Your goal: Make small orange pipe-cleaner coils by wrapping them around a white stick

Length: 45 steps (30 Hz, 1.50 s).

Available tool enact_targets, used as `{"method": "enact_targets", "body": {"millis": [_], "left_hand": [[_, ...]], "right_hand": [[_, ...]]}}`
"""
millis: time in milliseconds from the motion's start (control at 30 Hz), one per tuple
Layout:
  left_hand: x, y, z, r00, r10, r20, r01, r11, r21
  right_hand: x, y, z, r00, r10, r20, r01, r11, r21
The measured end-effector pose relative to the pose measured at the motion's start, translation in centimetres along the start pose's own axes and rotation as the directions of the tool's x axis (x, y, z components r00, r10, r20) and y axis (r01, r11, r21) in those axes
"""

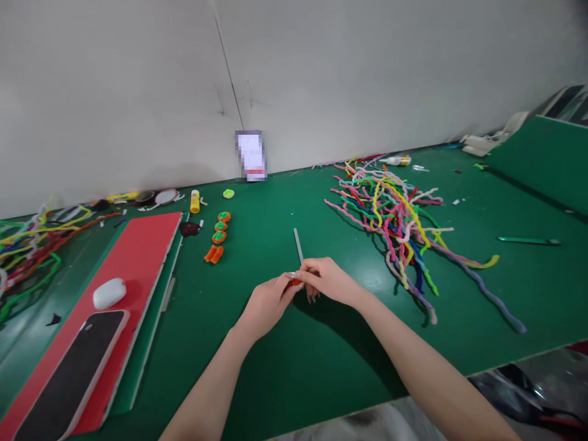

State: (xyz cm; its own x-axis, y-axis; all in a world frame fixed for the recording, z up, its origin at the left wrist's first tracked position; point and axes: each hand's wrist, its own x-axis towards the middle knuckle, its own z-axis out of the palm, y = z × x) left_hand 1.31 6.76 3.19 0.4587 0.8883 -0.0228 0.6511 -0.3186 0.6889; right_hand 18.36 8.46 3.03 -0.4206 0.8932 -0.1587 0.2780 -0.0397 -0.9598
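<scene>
My left hand and my right hand meet above the green table, fingertips pinched together. Between them shows a small orange piece, mostly hidden by the fingers; it looks like fuzzy pipe cleaner. A thin whitish translucent stick juts out beyond my right fingers, and I cannot tell whether it is held or lies on the table. To the left stand several small orange-and-green coils in a column, with a pair of orange fuzzy rolls below them.
A tangled heap of coloured pipe cleaners spreads on the right, with a green pen-like tool farther right. On the left, a red board bears a white case and a phone. A yellow glue stick stands behind.
</scene>
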Motion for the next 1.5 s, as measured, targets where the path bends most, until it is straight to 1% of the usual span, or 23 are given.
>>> {"method": "enact_targets", "body": {"millis": [100, 200, 300, 367, 567, 733, 900, 967, 1033, 1133, 1267, 1333, 1400, 1500], "left_hand": [[0.0, 0.1, -0.1, 1.0, -0.004, 0.01, 0.004, 0.999, -0.051], [-0.1, -0.1, -0.1, 1.0, -0.002, -0.002, 0.002, 0.998, -0.055], [-0.2, -0.3, -0.1, 1.0, -0.012, -0.003, 0.012, 0.999, -0.035], [-0.2, -0.3, -0.1, 1.0, -0.016, 0.015, 0.016, 1.0, -0.02], [-0.3, 0.3, -0.2, 0.995, 0.018, 0.1, -0.019, 1.0, 0.01], [-0.2, 0.7, -0.3, 0.994, 0.041, 0.102, -0.042, 0.999, 0.008], [-0.2, 0.3, 0.0, 0.994, 0.046, 0.097, -0.053, 0.996, 0.076], [-0.3, 0.1, 0.2, 0.997, 0.028, 0.076, -0.036, 0.993, 0.11], [-0.3, 0.0, 0.6, 0.999, -0.011, 0.034, 0.007, 0.994, 0.109], [-0.2, -0.3, 1.0, 0.996, -0.072, -0.045, 0.072, 0.997, 0.017], [0.1, -0.6, 1.4, 0.985, -0.121, -0.12, 0.104, 0.985, -0.141], [0.1, -0.6, 1.4, 0.984, -0.124, -0.13, 0.104, 0.983, -0.153], [0.1, -0.5, 1.4, 0.988, -0.113, -0.109, 0.099, 0.987, -0.128], [-0.1, -0.2, 1.4, 0.995, -0.091, -0.04, 0.087, 0.991, -0.097]], "right_hand": [[0.0, -0.1, 0.0, 0.999, -0.013, 0.031, 0.011, 0.997, 0.073], [-0.1, -0.3, -0.2, 0.995, -0.023, 0.098, 0.012, 0.993, 0.115], [-0.2, -0.5, -0.4, 0.985, -0.014, 0.173, -0.006, 0.994, 0.113], [-0.2, -0.6, -0.5, 0.982, -0.01, 0.186, -0.008, 0.995, 0.096], [-0.2, -0.5, -0.4, 0.992, -0.024, 0.121, 0.023, 1.0, 0.008], [-0.2, -0.4, -0.1, 0.992, -0.016, 0.122, 0.023, 0.998, -0.063], [-0.2, -0.6, 0.4, 0.998, -0.052, 0.042, 0.058, 0.986, -0.157], [-0.2, -0.6, 0.5, 0.999, -0.046, 0.008, 0.047, 0.99, -0.134], [-0.3, -0.7, 0.4, 1.0, -0.023, 0.01, 0.024, 0.998, -0.06], [-0.4, -0.9, 0.0, 0.998, -0.016, 0.052, 0.015, 0.999, 0.03], [-0.4, -0.9, -0.1, 0.998, -0.043, 0.037, 0.042, 0.999, 0.009], [-0.2, -0.7, 0.1, 0.999, -0.052, 0.013, 0.052, 0.999, -0.008], [0.1, -0.4, 0.3, 0.998, -0.058, -0.026, 0.058, 0.998, -0.004], [0.5, 0.0, 0.6, 0.996, -0.035, -0.079, 0.042, 0.995, 0.092]]}}
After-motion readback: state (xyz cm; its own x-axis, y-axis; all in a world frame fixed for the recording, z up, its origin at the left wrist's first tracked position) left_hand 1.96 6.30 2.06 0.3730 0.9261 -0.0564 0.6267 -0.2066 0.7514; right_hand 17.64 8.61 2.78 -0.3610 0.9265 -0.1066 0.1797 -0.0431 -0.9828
